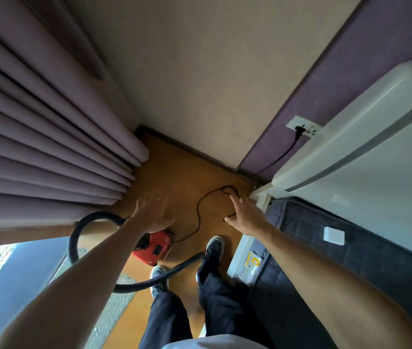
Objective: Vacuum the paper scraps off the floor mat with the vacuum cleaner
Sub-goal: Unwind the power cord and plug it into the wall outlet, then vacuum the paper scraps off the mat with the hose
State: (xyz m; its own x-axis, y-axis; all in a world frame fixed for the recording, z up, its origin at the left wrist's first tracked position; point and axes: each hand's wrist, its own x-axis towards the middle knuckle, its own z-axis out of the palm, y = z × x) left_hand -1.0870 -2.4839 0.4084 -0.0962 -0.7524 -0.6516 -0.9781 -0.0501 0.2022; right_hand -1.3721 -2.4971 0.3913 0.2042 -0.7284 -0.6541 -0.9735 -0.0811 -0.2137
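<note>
**Vacuum plugged in, actual cleaning not started as far as I can tell**

So the setup part looks done. The red vacuum cleaner (153,248) is sitting on the wooden floor (174,167) near the curtain (36,122), and its black cord (198,212) snakes across the floor and up to a plug (299,129) that's in the wall socket (303,127) beside the bed (325,248).

Both hands are out in front with nothing in them. The left hand (153,212) is above the vacuum, a bit blurred, fingers spread, grip released. The right hand (244,215) is over the loose loops of cord, also spread flat, grip released.

The hose (74,238) loops round on the left and its far end (190,261) lies on the floor between the shoes (214,245), so nobody's holding it.

What's left is basically everything that counts: pick up the hose, switch on, do the mat. There's a grey speckled patch (114,306) bottom left that might be the mat, can't say for sure, and I can't make out any scraps.
</note>
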